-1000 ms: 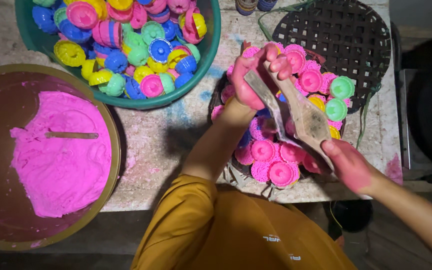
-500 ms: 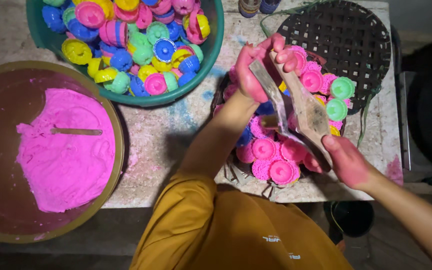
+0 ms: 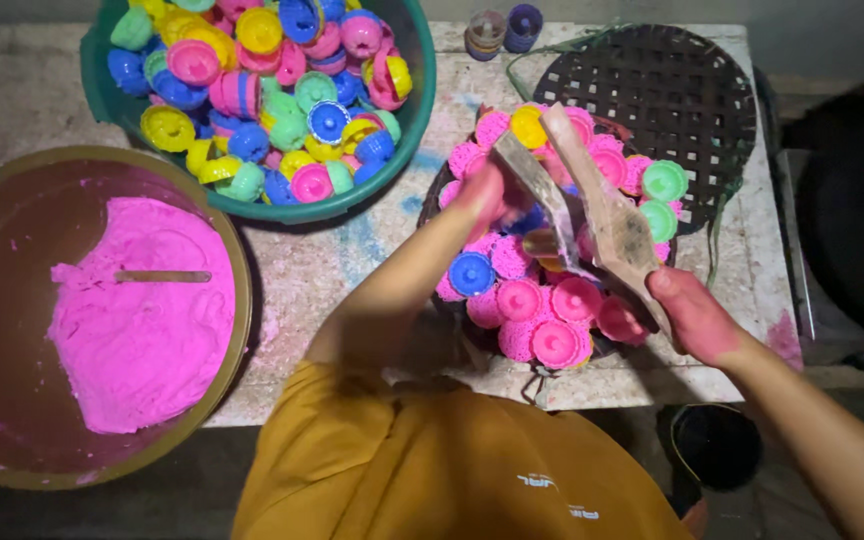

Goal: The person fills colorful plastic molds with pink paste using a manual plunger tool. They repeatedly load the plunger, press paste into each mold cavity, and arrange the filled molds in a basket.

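Note:
My right hand (image 3: 697, 320), stained pink, grips the near ends of two flat wooden paddles (image 3: 607, 215) that slant up over a round woven tray (image 3: 439, 195). The tray is packed with pink moulded cakes (image 3: 537, 300) and a few plastic moulds, among them a blue one (image 3: 471, 272) and a green one (image 3: 665, 181). My left hand (image 3: 490, 195) is blurred and pink. It hovers over the tray's left side, right beside the thinner paddle (image 3: 537, 195). Whether it holds anything is unclear.
A green basin (image 3: 420, 110) heaped with several coloured plastic moulds sits at the back left. A brown bowl (image 3: 12, 250) at the left holds pink paste (image 3: 137, 320) and a small stick (image 3: 162, 276). A dark woven tray (image 3: 672, 90) lies at the back right. A black bucket (image 3: 717, 445) stands below the table edge.
My left hand has dropped from the paddles' far tips to the tray's left side. The paddles are more upright in the right hand. The view has shifted slightly.

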